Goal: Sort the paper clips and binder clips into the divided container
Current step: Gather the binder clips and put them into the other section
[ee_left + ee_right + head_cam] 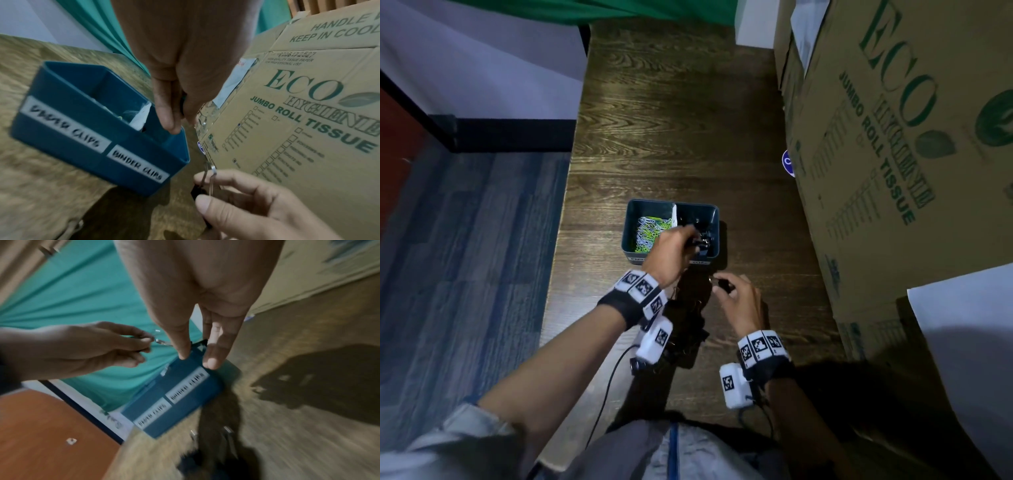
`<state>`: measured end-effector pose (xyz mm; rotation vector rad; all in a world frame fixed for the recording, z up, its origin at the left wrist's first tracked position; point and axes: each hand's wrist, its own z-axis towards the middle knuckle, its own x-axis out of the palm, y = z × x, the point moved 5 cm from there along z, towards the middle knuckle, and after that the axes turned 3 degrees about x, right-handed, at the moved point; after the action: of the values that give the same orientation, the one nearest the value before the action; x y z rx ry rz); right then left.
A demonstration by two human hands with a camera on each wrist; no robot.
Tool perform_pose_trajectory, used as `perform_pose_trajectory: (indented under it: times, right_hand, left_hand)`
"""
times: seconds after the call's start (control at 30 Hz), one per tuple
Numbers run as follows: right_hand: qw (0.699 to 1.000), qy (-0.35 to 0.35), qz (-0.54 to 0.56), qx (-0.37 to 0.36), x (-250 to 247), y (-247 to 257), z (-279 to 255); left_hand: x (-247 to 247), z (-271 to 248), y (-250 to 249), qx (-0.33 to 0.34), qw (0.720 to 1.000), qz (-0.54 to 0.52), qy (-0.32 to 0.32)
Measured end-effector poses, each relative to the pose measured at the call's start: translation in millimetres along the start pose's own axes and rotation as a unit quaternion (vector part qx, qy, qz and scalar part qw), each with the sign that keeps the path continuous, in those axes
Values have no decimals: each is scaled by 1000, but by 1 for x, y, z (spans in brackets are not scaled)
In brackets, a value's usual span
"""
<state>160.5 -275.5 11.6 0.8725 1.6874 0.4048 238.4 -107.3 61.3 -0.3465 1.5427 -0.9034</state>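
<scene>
A teal divided container (631,219) stands on the wooden table. Its left compartment holds coloured paper clips (650,229); its right one holds black binder clips (697,219). My left hand (690,240) is over the right compartment and pinches a black binder clip (701,243). My right hand (720,286) is just in front of the container, off its right corner, pinching another black binder clip (725,284) whose silver handles (210,173) stick up. In the right wrist view, thumb and finger hold that clip's black body (200,345). A pile of black binder clips (685,329) lies between my wrists.
Large cardboard boxes (893,137) printed "ECO Hygiene" wall off the table's right side. The table's left edge (566,205) drops to blue carpet. Bare wood stretches beyond the container. The container's front carries labels "paper clips" and "binder clips" (137,164).
</scene>
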Motion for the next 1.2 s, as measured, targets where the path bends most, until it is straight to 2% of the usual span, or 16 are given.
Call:
perform_pose_trajectory:
  times: [0.13,0.27,0.43,0.53,0.63,0.73,0.83,0.93,1.03,1.2]
  right_hand:
    - [998,-29,11,-48,-14,36,24]
    - [995,-44,-22,-88,-22,70,55]
    - [991,20,-107,-82,-13,87,78]
    - [987,15,-128,-96,-10,84,71]
    - [984,24,-125,-126,4,70,52]
    - [970,117,-168,-127,33,42,25]
    - [949,206,-219,-96,57,11,0]
    - [922,264,-281,-51,70,-13,-19]
    - [911,243,-324,-76,80,-17,-32]
    - [926,226,-297,-64,87,-15,-38]
  left_hand:
    - [-6,15,-3,-4,1000,19,11]
    - [-1,-8,15,-21,996,82,23]
    - [17,-57,42,-75,986,104,107]
    - [27,-88,56,-92,976,115,158]
    - [42,-122,69,-122,948,158,247]
    - [58,-154,77,-109,916,223,314]
    - [71,-170,81,-90,904,276,314]
    - [74,-167,83,-88,910,285,288]
    - [71,-152,82,-101,922,255,274]
    - [75,-120,77,-124,921,239,282]
